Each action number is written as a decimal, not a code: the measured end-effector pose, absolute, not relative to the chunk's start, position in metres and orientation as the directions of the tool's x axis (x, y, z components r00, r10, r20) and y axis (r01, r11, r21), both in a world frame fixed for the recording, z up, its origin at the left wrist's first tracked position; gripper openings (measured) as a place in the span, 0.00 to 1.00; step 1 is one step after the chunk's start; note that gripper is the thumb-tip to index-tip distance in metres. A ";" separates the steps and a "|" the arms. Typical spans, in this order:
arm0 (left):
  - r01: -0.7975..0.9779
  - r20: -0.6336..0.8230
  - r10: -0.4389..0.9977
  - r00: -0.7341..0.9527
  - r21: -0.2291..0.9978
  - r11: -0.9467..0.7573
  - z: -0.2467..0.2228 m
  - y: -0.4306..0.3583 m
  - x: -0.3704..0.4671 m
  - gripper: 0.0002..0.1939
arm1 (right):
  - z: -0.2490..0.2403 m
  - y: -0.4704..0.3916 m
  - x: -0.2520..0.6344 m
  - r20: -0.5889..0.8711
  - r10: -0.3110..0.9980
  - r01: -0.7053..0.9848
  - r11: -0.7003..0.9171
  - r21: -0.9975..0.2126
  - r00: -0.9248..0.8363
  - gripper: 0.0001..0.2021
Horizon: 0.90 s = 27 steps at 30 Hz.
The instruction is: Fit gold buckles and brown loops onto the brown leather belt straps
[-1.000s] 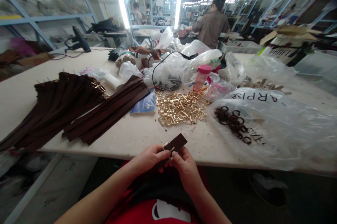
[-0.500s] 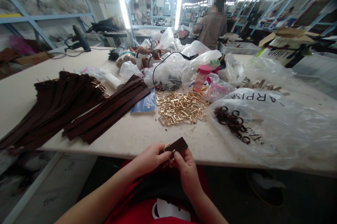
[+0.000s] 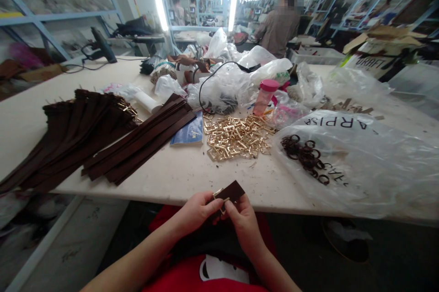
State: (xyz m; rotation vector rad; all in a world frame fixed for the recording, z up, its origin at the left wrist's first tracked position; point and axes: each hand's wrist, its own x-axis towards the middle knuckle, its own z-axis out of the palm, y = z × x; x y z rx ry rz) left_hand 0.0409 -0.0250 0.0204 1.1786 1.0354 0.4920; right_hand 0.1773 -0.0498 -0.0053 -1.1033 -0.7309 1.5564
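Just in front of the table's near edge, both my hands meet around one dark brown strap (image 3: 234, 190) and a gold-coloured buckle (image 3: 223, 200). My left hand (image 3: 200, 209) pinches the strap and buckle from the left, thumb on top. From the right, my right hand (image 3: 243, 215) grips the strap, its thumb against the buckle. The strap's squared end sticks up past my fingers; its lower part is hidden by my hands. Beyond them lies a heap of gold-coloured buckles (image 3: 236, 137). A stack of brown straps (image 3: 144, 139) rests to the left.
Farther left is a fanned bundle of brown straps (image 3: 78, 134). A blue booklet (image 3: 188, 131) lies beside the buckles, and a pink-lidded jar (image 3: 264, 98) stands behind them. On the right a plastic bag (image 3: 360, 164) carries dark rings (image 3: 305, 157). Another person (image 3: 281, 24) stands in the background.
My hands stay on the strap and buckle, with slight movement of the fingers. The strap's end is turned a little. The whole view has shifted slightly.
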 end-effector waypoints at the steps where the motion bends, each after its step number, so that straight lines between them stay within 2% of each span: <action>1: 0.196 -0.397 0.785 0.475 0.918 0.345 0.020 -0.026 0.041 0.18 | -0.007 -0.050 0.177 -0.280 0.959 -0.397 -0.271 -0.877 -0.035 0.13; 15: 0.279 -0.407 0.819 0.405 0.908 0.313 0.024 -0.032 0.044 0.16 | -0.012 -0.054 0.181 -0.216 0.976 -0.355 -0.205 -0.912 -0.012 0.13; 18: 0.267 -0.421 0.806 0.417 0.904 0.335 0.027 -0.034 0.044 0.16 | -0.015 -0.057 0.183 -0.125 0.991 -0.241 -0.111 -0.964 0.043 0.11; 20: 0.269 -0.412 0.811 0.415 0.907 0.324 0.030 -0.035 0.044 0.16 | -0.015 -0.057 0.185 -0.011 0.997 -0.094 -0.004 -0.996 0.074 0.08; 24: 0.296 -0.390 0.833 0.393 0.911 0.288 0.039 -0.036 0.047 0.16 | -0.011 -0.057 0.193 0.236 0.966 0.197 0.212 -0.957 0.106 0.04; 27: 0.284 -0.383 0.832 0.401 0.916 0.284 0.043 -0.036 0.048 0.15 | -0.009 -0.054 0.197 0.308 0.947 0.235 0.280 -0.931 0.094 0.05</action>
